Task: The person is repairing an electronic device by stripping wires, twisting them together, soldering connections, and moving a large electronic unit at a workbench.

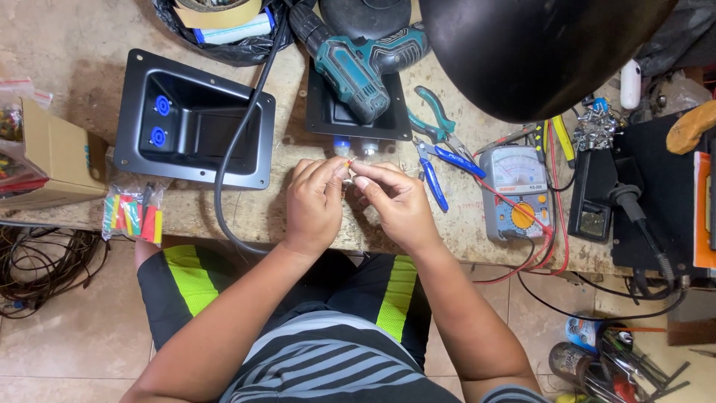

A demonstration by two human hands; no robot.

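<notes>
Hands are meeting over the middle of the desk [246, 216]: the left hand [313, 205] and the right hand [395, 205] are both pinching, fingertips closed narrow, on a small piece of wire [349, 163] with a red-and-yellow tip, which is sitting just in front of the near edge of the smaller black metal plate [328, 119]. Whether a second loose part is being held between the fingers cannot be told; it is too small to make out.

To my eye, fine work of this sort is going best when the wrists are resting on the desk edge, as they seem to be doing, so that only the fingertips are moving. Keeping the grip close to the tip is giving more control, and holding the piece under the black lamp shade [544, 52] is keeping it in good light.

Around the hands things are lying within reach: blue-handled pliers [436, 168] just beside the right hand, a teal cordless drill [358, 63] on the small plate, a grey multimeter [516, 192] with red leads further right, and a bag of coloured tubing pieces [134, 213] to the left. A larger black recessed plate [194, 119] with two blue sockets is lying to the left, with a black cable [231, 149] crossing it; that cable is running near the left forearm and could be snagged.
</notes>
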